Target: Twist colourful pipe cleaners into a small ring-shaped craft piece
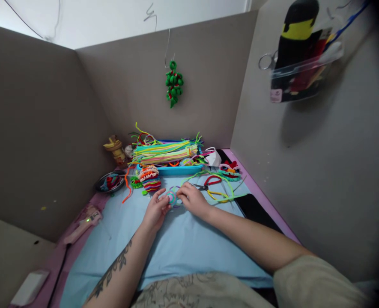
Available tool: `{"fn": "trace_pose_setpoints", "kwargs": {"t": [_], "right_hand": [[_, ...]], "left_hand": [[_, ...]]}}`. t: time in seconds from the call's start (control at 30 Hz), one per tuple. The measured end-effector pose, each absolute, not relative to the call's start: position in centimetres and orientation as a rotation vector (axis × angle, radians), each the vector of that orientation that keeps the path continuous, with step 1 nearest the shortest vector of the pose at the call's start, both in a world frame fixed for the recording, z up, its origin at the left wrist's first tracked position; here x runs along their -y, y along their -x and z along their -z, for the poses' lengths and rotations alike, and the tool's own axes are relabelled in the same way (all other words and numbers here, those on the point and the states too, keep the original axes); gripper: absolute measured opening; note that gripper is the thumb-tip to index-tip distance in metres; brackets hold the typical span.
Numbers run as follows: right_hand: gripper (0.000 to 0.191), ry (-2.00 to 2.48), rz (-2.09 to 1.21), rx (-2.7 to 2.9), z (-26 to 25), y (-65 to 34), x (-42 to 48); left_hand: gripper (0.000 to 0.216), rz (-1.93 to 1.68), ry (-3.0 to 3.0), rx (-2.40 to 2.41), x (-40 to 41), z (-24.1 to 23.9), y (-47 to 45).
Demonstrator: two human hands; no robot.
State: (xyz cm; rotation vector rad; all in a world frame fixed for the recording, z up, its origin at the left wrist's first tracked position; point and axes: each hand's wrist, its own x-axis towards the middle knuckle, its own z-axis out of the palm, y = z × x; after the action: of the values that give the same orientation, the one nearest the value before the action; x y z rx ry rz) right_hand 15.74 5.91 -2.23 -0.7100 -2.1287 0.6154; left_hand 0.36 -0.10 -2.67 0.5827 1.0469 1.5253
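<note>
Between my hands is a small round coil of pipe cleaner (171, 197) in teal, purple and pink. My left hand (157, 209) pinches its left side between thumb and fingers. On the other side my right hand (192, 198) is closed at the coil's edge, fingertips together on what looks like a purple strand. Just behind my left hand stands a striped, many-coloured pipe cleaner piece (150, 179). Scissors with red and yellow handles (213, 181) lie beyond my right hand, among loose light green pipe cleaners (231, 190).
A blue tray (183, 170) heaped with pipe cleaners (166, 153) stands at the back. To the left are a dark bowl (101, 186) and a pink glue gun (85, 221). A black phone-like slab (256, 211) lies right. Partition walls enclose the table; a clear bin (305, 68) hangs at upper right.
</note>
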Motion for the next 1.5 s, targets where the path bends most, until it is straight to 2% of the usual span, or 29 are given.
{"fn": "trace_pose_setpoints", "kwargs": {"t": [0.13, 0.3, 0.57, 0.73, 0.83, 0.9, 1.07, 1.2, 1.5], "right_hand": [[0.017, 0.693, -0.726, 2.044, 2.3, -15.8, -6.4], [0.007, 0.722, -0.742, 2.029, 2.0, -15.9, -6.5], [0.010, 0.764, -0.798, 2.052, 2.1, -15.7, -6.8], [0.010, 0.958, -1.176, 1.751, 3.2, -15.0, -7.5], [0.011, 0.997, -1.269, 1.630, 3.2, -14.9, -7.5], [0.011, 0.981, -1.238, 1.627, 3.0, -15.0, -7.2], [0.010, 0.927, -1.244, 1.630, 2.8, -14.8, -6.7], [0.009, 0.857, -1.244, 1.775, 3.2, -14.6, -6.5], [0.007, 0.722, -0.665, 2.213, 1.7, -16.1, -6.4]], "left_hand": [[0.047, -1.550, -0.564, -1.054, -0.1, 2.8, 0.0], [0.047, -1.545, -0.583, -1.064, 0.0, 2.9, 0.0], [0.051, -1.604, -0.818, -1.222, -0.1, 2.8, -0.1], [0.036, -1.800, -1.107, -1.554, 0.0, 2.8, -0.2], [0.023, -1.666, -1.323, -1.617, 0.4, 2.8, -0.8], [0.023, -1.574, -1.399, -1.604, 0.6, 2.8, -1.3], [0.045, -1.596, -1.408, -1.638, 0.6, 3.0, -1.6], [0.054, -1.532, -1.337, -1.520, 0.4, 3.0, -1.1], [0.040, -1.500, -1.238, -1.441, 0.3, 2.8, -0.8]]}}
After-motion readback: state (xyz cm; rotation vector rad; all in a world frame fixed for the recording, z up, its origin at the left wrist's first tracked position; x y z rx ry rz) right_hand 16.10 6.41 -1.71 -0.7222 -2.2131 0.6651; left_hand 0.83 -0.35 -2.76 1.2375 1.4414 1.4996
